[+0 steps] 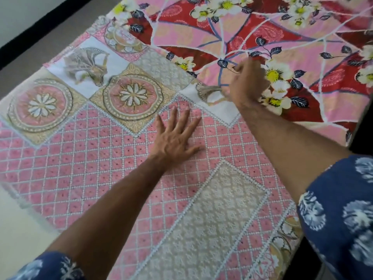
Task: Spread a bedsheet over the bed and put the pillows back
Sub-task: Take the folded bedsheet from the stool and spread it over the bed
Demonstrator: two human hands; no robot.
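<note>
Head view, looking down over the bed. Two cloths covered it: a pink lattice-patterned sheet [84, 158] with medallion and lace-like panels lay across the near and left part, and a red-and-pink floral bedsheet [252, 31] lay over the far right part, its edge running diagonally across the pink one. Left hand [177, 136] was pressed flat, palm down, on the pink lattice sheet near the middle of the bed, fingers [182, 118] spread wide and holding nothing. Right hand [249, 83] reached further in and was closed on the near edge of the floral bedsheet, fingers curled and pinched into the cloth where it met the pink sheet; the picture was blurred there, so the exact grip could not be made out. Both forearms were bare, with blue sleeves [347, 209] printed in white at the frame's lower edge. Grey floor [40, 45] showed beyond the bed at upper left. No pillows were in view.
</note>
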